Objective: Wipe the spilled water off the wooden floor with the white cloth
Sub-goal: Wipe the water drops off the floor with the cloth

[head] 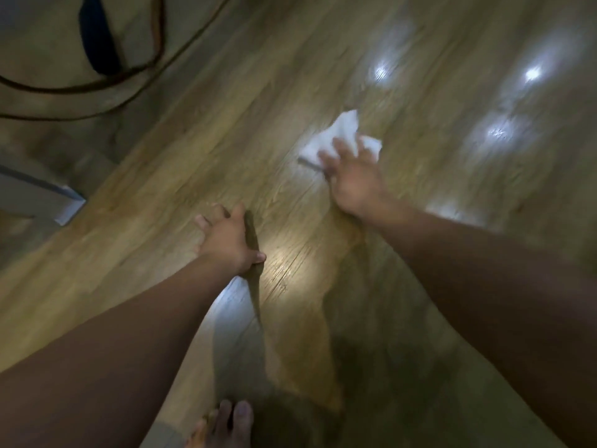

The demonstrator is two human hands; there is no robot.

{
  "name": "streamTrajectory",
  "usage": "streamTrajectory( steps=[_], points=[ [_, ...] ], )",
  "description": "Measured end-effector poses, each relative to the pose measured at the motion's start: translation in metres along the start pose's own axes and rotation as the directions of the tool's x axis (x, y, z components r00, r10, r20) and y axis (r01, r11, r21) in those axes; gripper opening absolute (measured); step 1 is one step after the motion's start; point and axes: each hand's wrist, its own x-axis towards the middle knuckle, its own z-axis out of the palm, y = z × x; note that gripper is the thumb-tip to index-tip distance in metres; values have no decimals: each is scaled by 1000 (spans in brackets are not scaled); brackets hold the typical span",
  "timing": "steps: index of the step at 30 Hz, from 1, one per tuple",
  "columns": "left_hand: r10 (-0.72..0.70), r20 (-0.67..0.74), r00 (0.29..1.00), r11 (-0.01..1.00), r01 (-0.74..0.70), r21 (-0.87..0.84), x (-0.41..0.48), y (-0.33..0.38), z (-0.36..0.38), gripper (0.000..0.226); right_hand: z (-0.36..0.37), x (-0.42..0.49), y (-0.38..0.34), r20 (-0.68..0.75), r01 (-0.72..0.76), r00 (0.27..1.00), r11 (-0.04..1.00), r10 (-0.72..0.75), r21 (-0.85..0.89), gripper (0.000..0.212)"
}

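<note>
Right hand: fingers spread and pressed down on the white cloth, palm flat on top of it rather than closed around it. The cloth lies crumpled on the wooden floor, with its bulk protruding from under the fingertips toward 12 o'clock and a smaller corner showing at about 2 o'clock of the hand. The frame is motion-blurred here, so the exact finger placement cannot be read finely.

Left hand: open, fingers splayed, planted flat on the floor as a brace. It holds nothing. It sits at about 8 o'clock from the right hand, well apart from the cloth.

Both forearms are bare and extend from the lower corners of the view toward the hands.

Floor condition: glossy planks running diagonally. Bright light reflections lie at 2 to 3 o'clock of the cloth, and another sheen patch sits just beside the left hand at its 4 o'clock. Whether these shiny areas are water film or lamp glare cannot be told from this view.

Surroundings: a bare foot at the 6 o'clock edge of the view. A dark cable loops across the floor at 10 to 11 o'clock, with a dark blue object beside it at the upper edge. A pale furniture edge enters at 9 o'clock.
</note>
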Motion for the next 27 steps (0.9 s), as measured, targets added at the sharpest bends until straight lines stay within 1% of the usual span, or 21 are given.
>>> streamTrajectory(
  steps=[2,3,5,6,7,8,9,10,11,12,13,16,18,20,21,22,23,24,25,26,27],
  points=[
    [-5,17,1000,1000,5,-17,1,4,-3,99,13,-70,-13,-39,314,949,950,-314,-8,55],
    [-11,38,999,1000,12,-25,1,6,-6,106,19,-107,-10,19,459,888,889,-459,0,53],
    [-26,89,996,999,28,-22,2,10,-13,123,11,-144,30,168,592,790,805,-590,46,50],
    [-16,109,994,1000,15,15,2,13,-17,130,3,-147,60,160,564,811,825,-563,46,51],
    [14,110,994,997,-23,80,2,19,-21,135,-4,-144,93,105,453,885,891,-453,24,51],
    [65,99,993,983,-80,164,2,28,-25,139,-12,-139,127,30,251,968,968,-251,18,51],
    [126,93,988,962,-145,233,3,43,-29,141,-20,-134,162,-48,-3,999,1000,5,28,51],
    [181,98,979,945,-201,258,5,64,-31,140,-28,-134,197,-106,-254,961,966,257,46,53],
    [222,124,967,935,-248,255,8,89,-32,141,-34,-137,230,-121,-458,878,887,463,63,59],
    [249,168,954,928,-285,240,10,116,-30,143,-41,-145,251,-107,-596,793,800,599,65,64],
    [263,216,941,927,-308,214,10,142,-26,145,-44,-153,268,-93,-669,735,741,672,59,68],
    [249,303,920,935,-310,171,18,193,-9,145,-55,-168,300,-122,-748,650,660,750,70,62],
    [218,312,925,941,-284,183,26,204,-1,145,-63,-169,318,-137,-837,530,542,837,78,50],
    [193,314,930,942,-265,205,26,203,-1,146,-74,-148,325,-147,-915,372,389,916,104,46],
    [190,314,930,937,-268,224,27,202,-1,147,-76,-125,329,-110,-917,352,366,929,161,44],
    [189,319,929,931,-273,243,28,202,0,148,-82,-102,327,-71,-872,418,422,906,247,41],
    [189,322,928,928,-276,251,28,203,0,148,-88,-78,319,-52,-735,613,593,789,328,37],
    [188,320,929,929,-274,249,29,204,1,148,-87,-51,316,-75,-539,797,762,600,360,33],
    [188,317,930,931,-271,244,30,204,1,149,-84,-24,308,-26,-419,894,854,448,309,28],
    [186,313,931,934,-267,239,31,204,0,149,-84,1,287,7,-425,902,885,432,193,32],
    [180,314,932,934,-262,242,31,204,0,150,-80,24,263,-42,-478,871,863,490,164,40]
  ],
)
